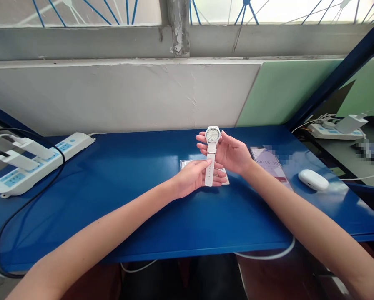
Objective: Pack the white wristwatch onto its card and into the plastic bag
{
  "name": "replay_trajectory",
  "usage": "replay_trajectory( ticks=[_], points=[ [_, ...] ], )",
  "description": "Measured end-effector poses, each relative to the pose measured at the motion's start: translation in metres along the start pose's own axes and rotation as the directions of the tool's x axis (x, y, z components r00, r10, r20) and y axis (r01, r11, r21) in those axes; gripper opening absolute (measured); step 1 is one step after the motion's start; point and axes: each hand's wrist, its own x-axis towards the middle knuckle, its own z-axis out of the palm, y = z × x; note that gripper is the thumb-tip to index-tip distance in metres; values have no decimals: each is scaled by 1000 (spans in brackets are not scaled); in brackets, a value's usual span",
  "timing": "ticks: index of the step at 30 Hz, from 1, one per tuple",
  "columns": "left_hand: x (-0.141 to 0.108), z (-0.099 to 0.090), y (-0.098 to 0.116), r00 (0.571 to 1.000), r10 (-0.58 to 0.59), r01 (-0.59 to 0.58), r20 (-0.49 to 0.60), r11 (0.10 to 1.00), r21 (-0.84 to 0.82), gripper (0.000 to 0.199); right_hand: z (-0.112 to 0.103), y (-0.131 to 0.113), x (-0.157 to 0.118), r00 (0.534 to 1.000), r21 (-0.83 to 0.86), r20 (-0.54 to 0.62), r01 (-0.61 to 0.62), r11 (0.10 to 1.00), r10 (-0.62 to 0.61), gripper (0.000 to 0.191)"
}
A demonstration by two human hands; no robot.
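A white wristwatch (212, 135) with a round pale dial is held up above the blue desk, its strap hanging straight down. My left hand (191, 177) pinches the lower strap, thumb in front and fingers behind. My right hand (232, 152) is at the watch case, with its fingers passing behind and the thumb beside the right edge. Beneath the hands lies a flat, pale packet (226, 177), mostly hidden by them, so its kind is unclear.
On the left of the blue desk (127, 166) lies a white power strip (71, 146) with chargers and cables. A phone (269, 160) showing a timer and a white earbud case (313, 179) are at the right. Another power strip (335, 132) sits beyond the frame bar.
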Motion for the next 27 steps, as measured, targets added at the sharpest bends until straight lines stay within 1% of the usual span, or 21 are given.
replay_trajectory(
  ticks=[2, 5, 7, 9, 11, 14, 16, 19, 21, 25, 27],
  points=[
    [0, 0, 0, 999, 27, -27, -17, 1000, -2, 28, -1, 0, 0, 1000, 7, -9, 5, 1000, -5, 42],
    [-1, 1, -1, 999, 46, -46, -29, 999, -1, 23, -2, 2, 1, 999, 13, -39, 28, 1000, -27, 32],
    [-2, 1, -2, 999, 42, -42, -21, 999, 15, 24, -1, 3, 1, 997, 6, -65, 50, 999, -50, 28],
    [-3, 1, -3, 999, 40, -39, -11, 999, 26, 27, 0, 3, 2, 996, -3, -67, 50, 999, -51, 27],
    [-3, 2, -3, 999, 50, -50, 6, 999, 14, 29, 2, 2, 1, 999, 7, -32, 19, 1000, -19, 32],
    [-5, 3, -1, 997, 73, -72, 33, 997, -21, 33, 5, -1, 0, 999, 45, 43, -29, 999, 27, 47],
    [-5, 3, 1, 995, 92, -90, 39, 995, -36, 32, 6, -2, -1, 998, 43, 57, -36, 998, 33, 50],
    [-6, 2, 3, 992, 116, -113, 56, 992, -62, 24, 7, -1, -2, 999, -2, 23, -43, 999, 43, 45],
    [-6, 2, 4, 990, 113, -106, 80, 991, -86, 20, 6, 0, -1, 999, -22, -4, -46, 999, 46, 43],
    [-6, 2, 1, 988, 76, -60, 132, 991, -120, 24, 4, 3, 3, 999, 2, -45, -14, 1000, 14, 35],
    [-5, 2, -1, 989, 51, -37, 137, 994, -107, 28, 2, 4, 4, 996, -4, -92, 21, 1000, -21, 29]
  ],
)
